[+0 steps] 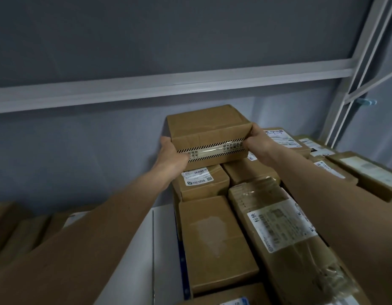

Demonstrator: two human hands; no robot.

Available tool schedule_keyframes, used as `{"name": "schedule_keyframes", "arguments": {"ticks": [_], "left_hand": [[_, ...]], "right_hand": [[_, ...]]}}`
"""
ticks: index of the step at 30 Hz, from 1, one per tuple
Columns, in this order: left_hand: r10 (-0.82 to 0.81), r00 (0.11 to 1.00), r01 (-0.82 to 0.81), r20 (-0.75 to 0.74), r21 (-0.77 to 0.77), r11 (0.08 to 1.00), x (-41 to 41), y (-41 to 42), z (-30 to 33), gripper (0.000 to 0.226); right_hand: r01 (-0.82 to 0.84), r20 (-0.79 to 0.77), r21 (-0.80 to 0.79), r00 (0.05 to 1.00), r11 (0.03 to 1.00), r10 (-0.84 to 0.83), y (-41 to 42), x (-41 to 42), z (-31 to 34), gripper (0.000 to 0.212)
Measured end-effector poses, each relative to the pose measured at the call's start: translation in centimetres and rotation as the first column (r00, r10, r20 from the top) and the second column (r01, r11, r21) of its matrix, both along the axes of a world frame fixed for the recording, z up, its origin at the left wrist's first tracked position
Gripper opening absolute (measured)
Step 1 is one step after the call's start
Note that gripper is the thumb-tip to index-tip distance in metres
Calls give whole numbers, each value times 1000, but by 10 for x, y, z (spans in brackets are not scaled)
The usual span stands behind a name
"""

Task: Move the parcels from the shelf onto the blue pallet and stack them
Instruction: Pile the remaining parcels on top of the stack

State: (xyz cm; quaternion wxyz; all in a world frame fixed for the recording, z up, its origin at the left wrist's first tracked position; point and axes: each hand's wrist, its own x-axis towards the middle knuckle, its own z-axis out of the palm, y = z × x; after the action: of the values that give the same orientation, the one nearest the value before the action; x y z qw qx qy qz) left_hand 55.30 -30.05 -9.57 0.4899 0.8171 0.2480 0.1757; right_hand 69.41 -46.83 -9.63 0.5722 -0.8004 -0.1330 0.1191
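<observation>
Atop stacked parcels (204,183), hands grip striped-tape parcel (209,133).

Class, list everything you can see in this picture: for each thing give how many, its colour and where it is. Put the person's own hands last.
taped parcel: one, brown with black-and-white striped tape, top of the stack at the back, held at both ends
stacked parcels: many, exact count unclear, brown cardboard, several with white labels, packed below and to the right of the taped parcel
blue pallet: one, only a blue edge shows, left of the stack
rack beam: one, pale grey, crossing the wall above the stack
flat cardboard: count unclear, brown, lower left
left hand: one, grips the taped parcel's left end
right hand: one, grips the taped parcel's right end
</observation>
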Motion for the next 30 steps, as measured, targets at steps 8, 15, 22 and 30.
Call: {"name": "schedule_keyframes", "arguments": {"ticks": [8, 15, 22, 30], "left_hand": [[-9, 1000, 9, 9, 31, 999, -8, -5, -1, 31], [-20, 999, 23, -47, 64, 998, -10, -3, -8, 31], [14, 988, 24, -152, 243, 970, -16, 9, -2, 53], [123, 861, 226, -494, 588, 776, -74, 60, -12, 54]], "right_hand": [[0, 14, -4, 1000, 1000, 0, -7, 3, -8, 57], [-17, 32, -26, 999, 1000, 18, -5, 2, -10, 56], [102, 258, -317, 966, 943, -18, -9, -19, 11, 71], [173, 566, -736, 687, 654, 455, 26, -96, 34, 55]]}}
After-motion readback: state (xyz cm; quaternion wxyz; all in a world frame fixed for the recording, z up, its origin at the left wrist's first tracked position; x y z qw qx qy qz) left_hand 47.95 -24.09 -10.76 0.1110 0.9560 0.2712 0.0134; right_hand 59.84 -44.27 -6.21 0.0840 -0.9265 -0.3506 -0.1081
